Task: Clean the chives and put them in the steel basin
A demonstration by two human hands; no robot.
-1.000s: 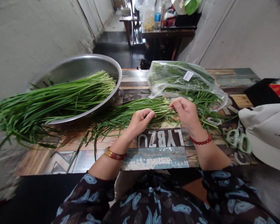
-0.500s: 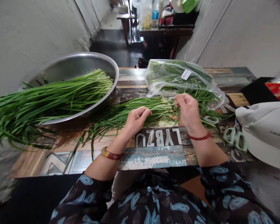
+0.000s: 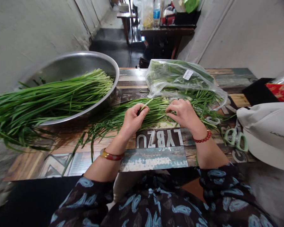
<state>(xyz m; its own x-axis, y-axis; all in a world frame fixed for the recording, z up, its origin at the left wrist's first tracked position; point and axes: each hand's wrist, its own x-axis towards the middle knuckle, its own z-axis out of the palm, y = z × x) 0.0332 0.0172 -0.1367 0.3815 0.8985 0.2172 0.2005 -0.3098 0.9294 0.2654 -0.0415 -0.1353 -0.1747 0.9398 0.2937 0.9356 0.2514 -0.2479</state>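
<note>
My left hand (image 3: 134, 118) is closed around a garlic chive stalk (image 3: 148, 102), whose pale end sticks out past the fingertips to the upper right. Beneath and behind that hand, a loose pile of garlic chives (image 3: 110, 117) lies on the table with its pale ends pointing right. At those ends hovers my right hand (image 3: 182, 114), thumb and fingers pinched together; what is between them, if anything, is too small to make out. Just beyond it rests a clear plastic bag (image 3: 191, 82) with more greens inside and some spilling from its near side.
A large steel basin (image 3: 117, 74) at left holds a thick bundle of chives (image 3: 68, 97) that hangs over its rim. To the right are green-handled scissors (image 3: 235, 138), a white cap (image 3: 267, 132) and a roll of clear tape (image 3: 213, 120). The table's front edge is close to my body.
My right hand has come down and left toward the chive ends. My left hand has lifted slightly, and a stalk now shows projecting from its fingers.
</note>
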